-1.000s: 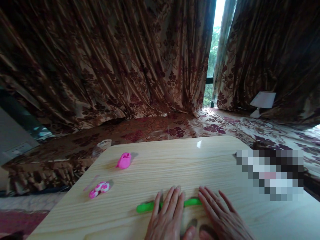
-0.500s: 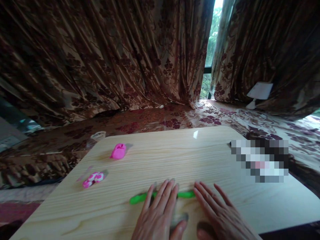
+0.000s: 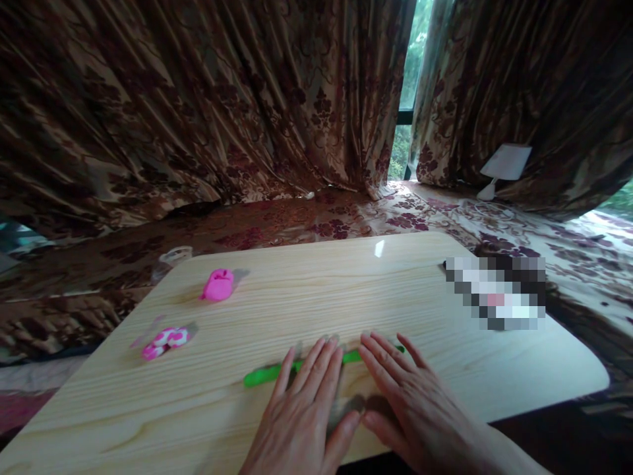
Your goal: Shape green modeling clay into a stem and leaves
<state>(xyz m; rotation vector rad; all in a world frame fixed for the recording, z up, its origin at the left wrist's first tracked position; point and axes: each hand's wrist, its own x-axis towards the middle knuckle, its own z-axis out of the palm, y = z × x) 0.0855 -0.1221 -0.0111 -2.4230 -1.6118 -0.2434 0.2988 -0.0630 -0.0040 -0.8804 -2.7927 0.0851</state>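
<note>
The green roll (image 3: 262, 377) lies long and thin on the wooden table (image 3: 306, 284), and both your hands are over it, palms down. Your left hand (image 3: 301, 409) is flat and grips nothing, its fingers stretched across the middle of the roll, the little finger set apart from the others. Your right hand (image 3: 410, 389) is laid out the same way across the roll's right part, with a bit of green showing beside its little finger. Your two thumbs sit on the near side of the roll, tips just beside each other. How hard you press, I cannot tell. To the left of the roll and a little beyond it is the pink-and-white piece (image 3: 163, 342); farther beyond the roll, also leftward, stands the pink lump (image 3: 218, 286).
</note>
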